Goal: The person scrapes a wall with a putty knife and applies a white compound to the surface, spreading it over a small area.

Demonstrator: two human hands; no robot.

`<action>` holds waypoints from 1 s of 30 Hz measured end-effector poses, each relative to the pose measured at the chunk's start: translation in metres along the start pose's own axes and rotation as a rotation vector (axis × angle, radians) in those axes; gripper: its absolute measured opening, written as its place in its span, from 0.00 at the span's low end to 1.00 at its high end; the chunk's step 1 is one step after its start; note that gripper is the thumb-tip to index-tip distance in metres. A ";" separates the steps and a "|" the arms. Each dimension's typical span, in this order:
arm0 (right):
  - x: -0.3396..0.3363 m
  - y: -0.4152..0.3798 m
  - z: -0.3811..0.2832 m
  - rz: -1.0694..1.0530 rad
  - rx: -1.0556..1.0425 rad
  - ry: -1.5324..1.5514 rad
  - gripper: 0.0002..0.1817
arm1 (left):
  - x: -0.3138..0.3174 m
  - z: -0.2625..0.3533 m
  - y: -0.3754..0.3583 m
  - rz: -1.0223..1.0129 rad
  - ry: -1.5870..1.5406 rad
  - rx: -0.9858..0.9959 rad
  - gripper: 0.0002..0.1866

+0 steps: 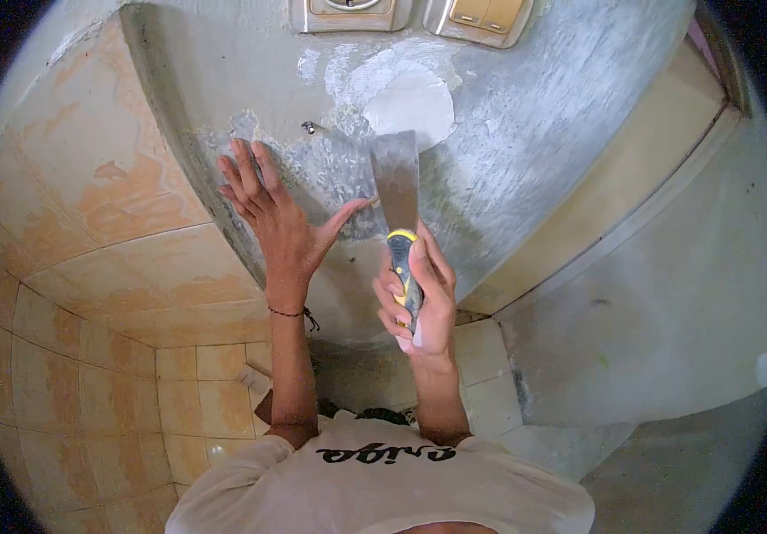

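My right hand (425, 294) is wrapped round the dark grey and yellow handle of a putty knife (396, 182), its wide metal blade pointing up. The blade's tip overlaps the lower edge of a round white patch (412, 102) on the wall; whether it touches cannot be told. My left hand (275, 218) lies against the scuffed grey wall (348, 169) to the left, fingers spread and thumb stretched toward the blade. A small metal screw or hook (310, 128) sticks out of the wall above and between my hands.
A wall socket (351, 11) and a switch plate (481, 16) sit at the top. Orange-patterned tiles (108, 187) cover the wall at left. A pale door frame (615, 191) runs along the right. Tiled floor (490, 374) shows below.
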State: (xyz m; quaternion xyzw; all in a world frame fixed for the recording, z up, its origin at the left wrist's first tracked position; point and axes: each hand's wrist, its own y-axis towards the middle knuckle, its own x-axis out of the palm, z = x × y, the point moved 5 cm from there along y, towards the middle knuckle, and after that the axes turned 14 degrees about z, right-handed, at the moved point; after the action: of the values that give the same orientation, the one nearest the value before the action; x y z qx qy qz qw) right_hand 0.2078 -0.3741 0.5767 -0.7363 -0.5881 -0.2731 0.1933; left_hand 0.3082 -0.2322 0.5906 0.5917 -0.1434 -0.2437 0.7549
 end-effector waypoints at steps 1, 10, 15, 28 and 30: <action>-0.001 0.001 -0.001 -0.001 0.010 -0.003 0.28 | 0.000 0.000 0.000 -0.001 0.007 -0.001 0.76; 0.006 0.008 -0.005 -0.048 -0.030 0.004 0.27 | 0.002 0.000 0.000 -0.001 0.021 -0.007 0.77; 0.003 0.003 -0.004 -0.053 -0.042 -0.038 0.28 | 0.000 0.000 0.000 0.000 0.007 -0.007 0.77; 0.025 0.007 -0.018 -0.038 -0.062 -0.074 0.27 | -0.001 0.000 -0.001 -0.018 0.006 -0.014 0.76; 0.019 0.006 -0.015 -0.041 -0.057 -0.059 0.27 | 0.000 -0.001 -0.001 -0.012 -0.002 -0.011 0.76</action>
State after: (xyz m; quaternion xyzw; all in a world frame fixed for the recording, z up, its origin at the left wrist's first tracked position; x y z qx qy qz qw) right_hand 0.2141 -0.3707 0.6005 -0.7372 -0.6003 -0.2720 0.1493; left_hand 0.3083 -0.2311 0.5888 0.5881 -0.1392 -0.2496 0.7566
